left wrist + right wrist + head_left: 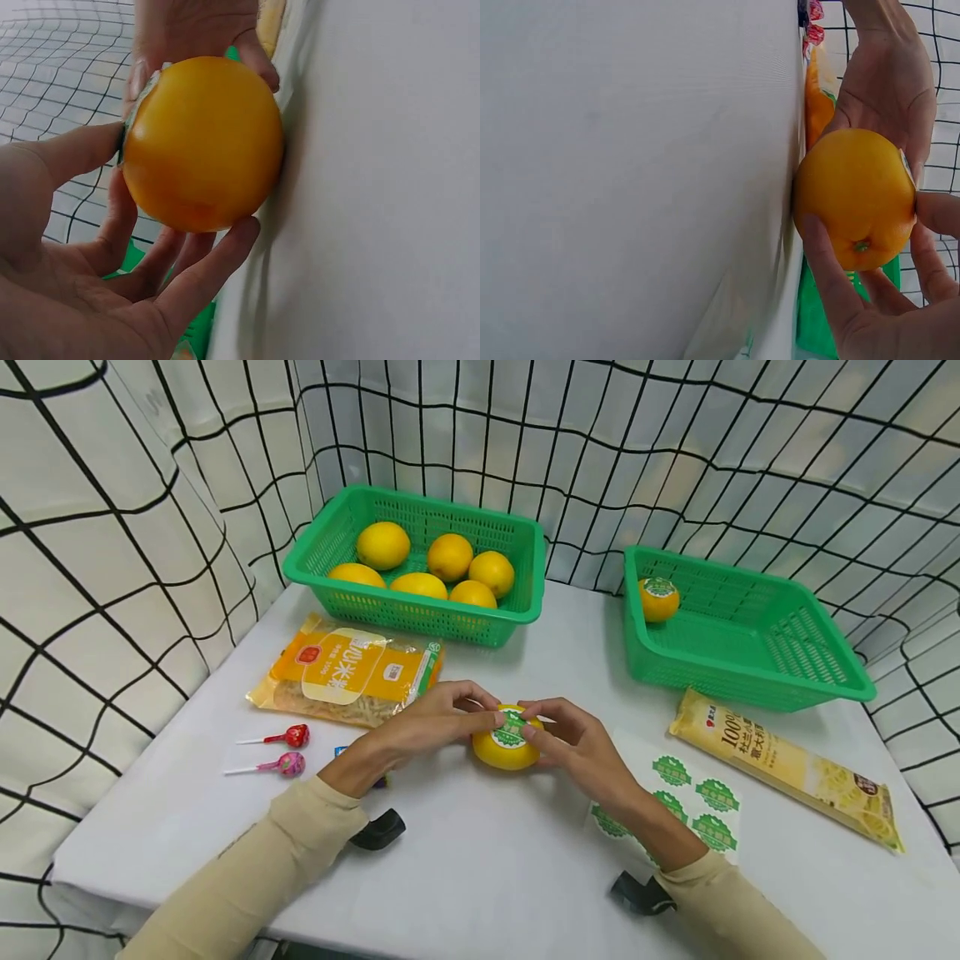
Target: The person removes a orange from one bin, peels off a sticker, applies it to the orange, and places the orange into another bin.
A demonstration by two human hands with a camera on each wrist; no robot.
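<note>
At the centre of the head view, the left hand [442, 718] and right hand [573, 739] cup the orange [504, 752] on the table [480, 860], fingertips curled, pressing its green sticker [512, 729] flat.

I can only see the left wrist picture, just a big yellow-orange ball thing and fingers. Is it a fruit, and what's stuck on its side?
Observer: Yes, a round yellow-orange fruit resting on the white table. A round green paper sticker sits on top, under both thumbs.
Operator: Who is holding it?
Observer: The left hand and right hand grip it from either side.
Operator: Are there more stickers?
Observer: Yes, a white sheet of green stickers lies by the right wrist.
Operator: Any more fruit?
Observer: Six plain ones fill the far left green plastic basket; the right green plastic basket holds one stickered fruit.
</note>
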